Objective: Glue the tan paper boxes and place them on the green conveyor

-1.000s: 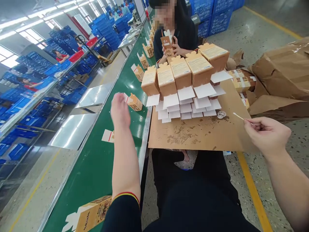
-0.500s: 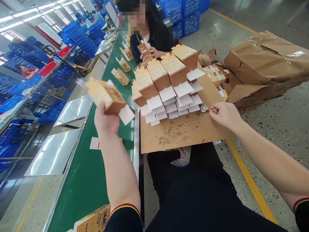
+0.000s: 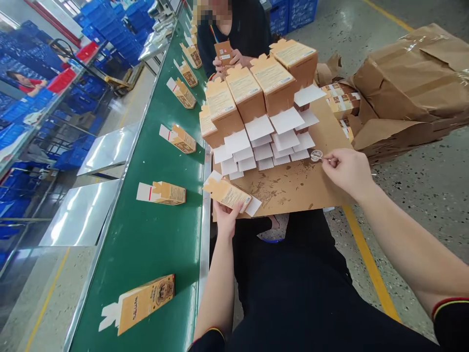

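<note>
My left hand (image 3: pixel 226 219) is closed on a small tan carton (image 3: pixel 229 193), thumb on its printed side. The carton lies tilted over the front left of a cardboard sheet (image 3: pixel 293 190), its white flaps sticking out at both ends. Between the thumb and fingers of my right hand (image 3: pixel 346 168) is the edge of a small, round, whitish see-through piece (image 3: pixel 316 155); its kind is not clear. It hovers at the right of stacked tan cartons (image 3: pixel 249 100), whose open white flaps face me.
On my left runs a green conveyor belt (image 3: pixel 146 249) bearing several open cartons (image 3: pixel 170 193). Across the stack, a co-worker (image 3: pixel 238 34) handles a carton. A large brown paper-wrapped bundle (image 3: pixel 410 83) sits at the right. Blue crates (image 3: pixel 293 17) stand behind.
My left hand has brought the carton from above the belt rightward and down to the cardboard sheet. My right hand still pinches the round piece near the stack. The view has shifted slightly.
</note>
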A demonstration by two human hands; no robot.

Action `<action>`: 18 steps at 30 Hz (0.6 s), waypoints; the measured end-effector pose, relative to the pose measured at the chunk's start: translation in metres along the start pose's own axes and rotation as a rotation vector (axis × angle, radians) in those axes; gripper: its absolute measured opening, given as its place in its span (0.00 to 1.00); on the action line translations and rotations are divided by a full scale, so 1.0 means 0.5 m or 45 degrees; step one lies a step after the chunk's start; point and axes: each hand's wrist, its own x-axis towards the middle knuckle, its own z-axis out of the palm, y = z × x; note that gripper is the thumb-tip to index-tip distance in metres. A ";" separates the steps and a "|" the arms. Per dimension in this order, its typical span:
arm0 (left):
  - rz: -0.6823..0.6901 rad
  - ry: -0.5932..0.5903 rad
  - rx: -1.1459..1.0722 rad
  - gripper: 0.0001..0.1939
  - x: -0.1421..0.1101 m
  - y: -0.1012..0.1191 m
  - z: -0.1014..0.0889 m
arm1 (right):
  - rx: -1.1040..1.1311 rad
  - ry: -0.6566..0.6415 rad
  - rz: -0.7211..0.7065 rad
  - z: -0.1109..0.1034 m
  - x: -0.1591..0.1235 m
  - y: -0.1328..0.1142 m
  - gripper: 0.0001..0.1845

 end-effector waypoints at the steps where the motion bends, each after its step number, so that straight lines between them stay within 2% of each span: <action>1: -0.022 0.010 0.022 0.48 0.001 -0.001 -0.002 | 0.109 0.019 -0.017 0.012 -0.029 -0.024 0.06; 5: -0.051 0.011 0.073 0.48 0.002 0.008 -0.005 | 0.470 -0.171 -0.236 0.112 -0.151 -0.141 0.11; 7: -0.021 -0.005 0.104 0.49 -0.001 0.006 -0.003 | 0.479 -0.225 -0.310 0.172 -0.190 -0.186 0.13; 10: 0.046 0.003 0.145 0.51 -0.005 -0.008 0.001 | 0.387 -0.266 -0.415 0.238 -0.212 -0.217 0.15; 14: 0.140 0.019 0.226 0.53 -0.010 -0.022 0.005 | 0.364 -0.285 -0.456 0.270 -0.216 -0.220 0.15; 18: 0.127 -0.041 0.317 0.51 -0.025 -0.016 0.012 | 0.393 -0.302 -0.529 0.263 -0.233 -0.224 0.17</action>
